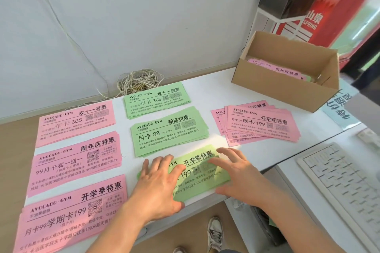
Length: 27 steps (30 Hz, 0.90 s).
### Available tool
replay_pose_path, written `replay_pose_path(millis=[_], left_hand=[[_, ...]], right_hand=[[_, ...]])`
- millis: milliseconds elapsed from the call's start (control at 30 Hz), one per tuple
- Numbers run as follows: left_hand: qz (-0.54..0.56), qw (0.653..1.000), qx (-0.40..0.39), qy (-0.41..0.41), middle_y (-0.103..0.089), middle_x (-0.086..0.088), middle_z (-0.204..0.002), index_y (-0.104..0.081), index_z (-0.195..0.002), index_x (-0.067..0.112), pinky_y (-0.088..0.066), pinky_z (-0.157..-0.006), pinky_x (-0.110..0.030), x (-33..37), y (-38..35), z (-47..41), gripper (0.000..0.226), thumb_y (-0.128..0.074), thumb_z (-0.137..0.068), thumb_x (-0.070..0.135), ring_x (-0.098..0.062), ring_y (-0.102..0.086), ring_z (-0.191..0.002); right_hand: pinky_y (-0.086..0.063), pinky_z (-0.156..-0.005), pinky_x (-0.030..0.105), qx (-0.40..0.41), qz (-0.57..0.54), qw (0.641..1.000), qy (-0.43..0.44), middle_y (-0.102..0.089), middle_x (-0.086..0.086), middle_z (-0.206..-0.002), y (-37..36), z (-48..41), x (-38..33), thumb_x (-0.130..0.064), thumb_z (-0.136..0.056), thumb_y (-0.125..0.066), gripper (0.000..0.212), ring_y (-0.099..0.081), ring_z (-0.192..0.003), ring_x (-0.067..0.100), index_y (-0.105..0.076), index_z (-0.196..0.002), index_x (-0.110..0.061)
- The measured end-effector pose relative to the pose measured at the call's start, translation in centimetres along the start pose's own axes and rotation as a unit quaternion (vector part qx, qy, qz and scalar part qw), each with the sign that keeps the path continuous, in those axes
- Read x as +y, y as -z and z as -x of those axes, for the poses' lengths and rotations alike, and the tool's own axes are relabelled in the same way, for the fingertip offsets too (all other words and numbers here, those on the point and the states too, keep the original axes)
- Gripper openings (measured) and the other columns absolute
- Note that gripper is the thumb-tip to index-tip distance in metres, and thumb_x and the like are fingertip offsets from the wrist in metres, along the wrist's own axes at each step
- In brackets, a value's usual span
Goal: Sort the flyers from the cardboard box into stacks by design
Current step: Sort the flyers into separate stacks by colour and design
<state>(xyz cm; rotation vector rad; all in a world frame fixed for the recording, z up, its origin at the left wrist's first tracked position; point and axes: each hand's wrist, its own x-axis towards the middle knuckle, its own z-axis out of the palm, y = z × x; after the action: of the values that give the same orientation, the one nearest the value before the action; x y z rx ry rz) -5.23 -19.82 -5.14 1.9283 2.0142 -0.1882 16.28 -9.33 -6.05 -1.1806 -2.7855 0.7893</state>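
Both hands lie flat on a green flyer stack point(200, 172) at the table's front edge. My left hand point(159, 183) covers its left part, my right hand point(238, 172) its right part, fingers straight. Two more green stacks point(170, 132) point(157, 100) sit behind it. Three pink stacks point(75, 124) point(76, 165) point(70, 213) fill the left side. A loose, fanned pink stack point(261, 124) lies at the right. The cardboard box point(287, 86) at the back right holds more pink flyers point(279, 69).
A coil of pale cord point(139, 82) lies against the wall behind the green stacks. A white keyboard point(341, 183) sits on a lower desk at the right. A blue sheet point(339, 107) lies beside the box. A shoe point(214, 232) shows below the table edge.
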Motion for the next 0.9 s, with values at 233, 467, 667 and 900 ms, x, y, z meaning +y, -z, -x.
replay_pose_path(millis=[233, 467, 667, 900], left_hand=[[0.046, 0.975, 0.201, -0.082, -0.053, 0.001, -0.129, -0.059, -0.110, 0.026, -0.052, -0.085, -0.038, 3.2, 2.7, -3.6, 0.036, -0.069, -0.079, 0.041, -0.022, -0.054, -0.115], [0.100, 0.964, 0.186, -0.161, -0.058, 0.004, -0.124, -0.063, -0.112, 0.019, -0.048, -0.091, -0.039, 11.0, 5.6, -13.2, 0.024, -0.054, -0.092, 0.028, -0.018, -0.050, -0.116], [-0.026, 0.987, 0.086, -0.131, -0.039, -0.007, -0.141, -0.044, -0.130, 0.021, -0.039, -0.102, -0.038, 14.5, 4.1, -20.5, 0.046, -0.055, -0.090, 0.041, -0.024, -0.035, -0.130], [-0.069, 0.981, 0.107, -0.149, -0.057, -0.006, -0.108, -0.054, -0.107, 0.015, -0.046, -0.079, -0.037, 15.0, 4.5, -21.5, 0.027, -0.048, -0.093, 0.037, -0.029, -0.056, -0.100]], right_hand=[[-0.030, -0.105, 0.027, 0.101, -0.003, 0.984, -0.149, -0.034, -0.014, -0.148, 6.0, 3.5, 4.0, -0.042, -0.088, -0.063, 0.059, -0.032, -0.133, 0.011, -0.037, -0.141, -0.038], [-0.043, -0.095, 0.035, 0.142, -0.046, 0.939, -0.310, -0.051, 0.001, -0.136, 11.6, 3.2, 12.4, -0.032, -0.089, -0.063, 0.055, -0.051, -0.120, 0.019, -0.041, -0.139, -0.032], [-0.041, -0.098, 0.035, 0.104, -0.087, 0.931, -0.338, -0.051, 0.006, -0.135, 11.3, 0.7, 16.1, -0.027, -0.090, -0.059, 0.060, -0.050, -0.122, 0.024, -0.035, -0.144, -0.025], [-0.049, -0.089, 0.036, 0.134, -0.174, 0.919, -0.328, -0.056, 0.002, -0.122, 11.3, -0.8, 18.7, -0.023, -0.091, -0.058, 0.049, -0.058, -0.104, 0.020, -0.043, -0.138, -0.025]])
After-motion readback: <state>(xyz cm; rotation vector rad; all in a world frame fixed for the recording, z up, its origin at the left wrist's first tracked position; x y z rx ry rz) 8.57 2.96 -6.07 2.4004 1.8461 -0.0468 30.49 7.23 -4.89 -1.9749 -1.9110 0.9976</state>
